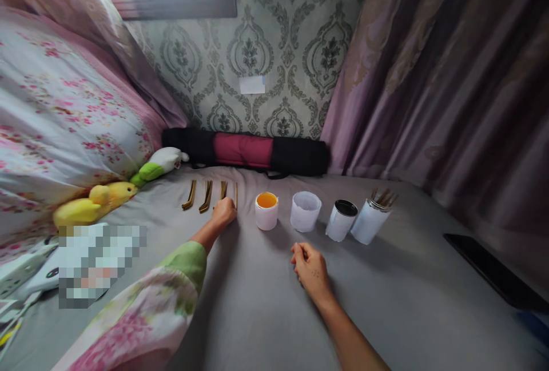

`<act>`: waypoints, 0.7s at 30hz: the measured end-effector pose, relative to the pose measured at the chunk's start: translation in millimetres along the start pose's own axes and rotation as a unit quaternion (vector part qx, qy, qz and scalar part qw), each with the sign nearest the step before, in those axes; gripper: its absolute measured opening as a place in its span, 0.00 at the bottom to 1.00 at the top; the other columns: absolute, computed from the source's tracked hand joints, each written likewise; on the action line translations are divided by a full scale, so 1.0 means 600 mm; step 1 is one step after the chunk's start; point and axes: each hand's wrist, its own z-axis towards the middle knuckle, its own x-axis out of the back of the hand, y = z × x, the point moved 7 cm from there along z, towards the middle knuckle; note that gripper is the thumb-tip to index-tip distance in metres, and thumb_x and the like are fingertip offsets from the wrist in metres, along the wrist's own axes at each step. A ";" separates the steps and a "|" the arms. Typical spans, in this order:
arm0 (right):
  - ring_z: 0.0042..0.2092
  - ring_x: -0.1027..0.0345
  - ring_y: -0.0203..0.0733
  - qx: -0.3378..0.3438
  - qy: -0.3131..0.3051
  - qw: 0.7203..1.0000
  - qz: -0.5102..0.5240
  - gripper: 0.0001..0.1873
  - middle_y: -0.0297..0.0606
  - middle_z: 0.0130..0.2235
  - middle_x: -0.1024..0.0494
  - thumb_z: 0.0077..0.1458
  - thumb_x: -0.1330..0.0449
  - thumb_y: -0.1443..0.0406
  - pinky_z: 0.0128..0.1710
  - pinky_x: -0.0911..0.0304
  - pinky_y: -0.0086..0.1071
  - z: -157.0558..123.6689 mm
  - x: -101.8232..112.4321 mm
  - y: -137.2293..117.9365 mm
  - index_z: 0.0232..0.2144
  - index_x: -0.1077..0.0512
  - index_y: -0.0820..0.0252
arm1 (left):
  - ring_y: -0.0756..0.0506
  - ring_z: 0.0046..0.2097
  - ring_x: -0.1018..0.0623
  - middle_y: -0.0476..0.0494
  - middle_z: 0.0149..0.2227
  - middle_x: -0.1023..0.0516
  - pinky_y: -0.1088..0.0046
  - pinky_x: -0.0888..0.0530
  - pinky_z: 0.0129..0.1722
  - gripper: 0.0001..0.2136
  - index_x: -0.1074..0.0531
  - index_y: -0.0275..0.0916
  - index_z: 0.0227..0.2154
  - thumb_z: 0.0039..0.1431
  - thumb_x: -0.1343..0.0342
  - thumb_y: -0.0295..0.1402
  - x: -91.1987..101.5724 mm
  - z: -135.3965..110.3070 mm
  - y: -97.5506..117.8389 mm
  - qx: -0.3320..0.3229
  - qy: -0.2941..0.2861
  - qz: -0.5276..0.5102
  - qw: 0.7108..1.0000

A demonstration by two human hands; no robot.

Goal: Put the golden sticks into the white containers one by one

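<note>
My left hand (224, 212) rests on the grey sheet with its fingers closed at the lower end of a thin brown stick (236, 192). Part of a stick bundle (223, 189) shows just beyond that hand, its lower end hidden. Further left lie two similar bundles, a middle one (207, 196) and an outer one (189, 195). My right hand (311, 268) lies loosely curled on the sheet, with nothing seen in it. Ahead of it stand a white-wrapped cup with an orange inside (266, 218), a wider whitish cup (305, 218) and a white-wrapped can with a dark inside (338, 227).
A white-wrapped can (368, 227) full of brown sticks stands at the right. A dark flat device (489, 271) lies farther right. Plush toys (109, 196) line the left, above a power strip (30, 265). A black and red roll (244, 151) lies along the wall.
</note>
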 end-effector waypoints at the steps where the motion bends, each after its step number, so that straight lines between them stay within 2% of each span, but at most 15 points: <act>1: 0.19 0.39 0.33 0.000 0.000 1.000 -0.001 0.21 0.36 0.20 0.30 0.52 0.54 0.52 0.15 0.48 0.24 0.000 0.000 0.000 0.26 0.31 0.62 | 0.43 0.40 0.25 0.35 0.34 0.23 0.75 0.32 0.36 0.11 0.25 0.35 0.30 0.44 0.49 0.24 0.000 0.000 0.000 0.000 0.000 -0.001 1.000; 21: 0.20 0.38 0.34 0.001 -0.004 1.000 -0.011 0.21 0.36 0.21 0.29 0.52 0.54 0.52 0.17 0.47 0.25 0.000 -0.001 0.000 0.27 0.31 0.62 | 0.42 0.41 0.25 0.34 0.37 0.23 0.74 0.33 0.36 0.11 0.24 0.37 0.32 0.46 0.49 0.27 0.011 -0.013 -0.005 0.017 0.021 -0.022 0.999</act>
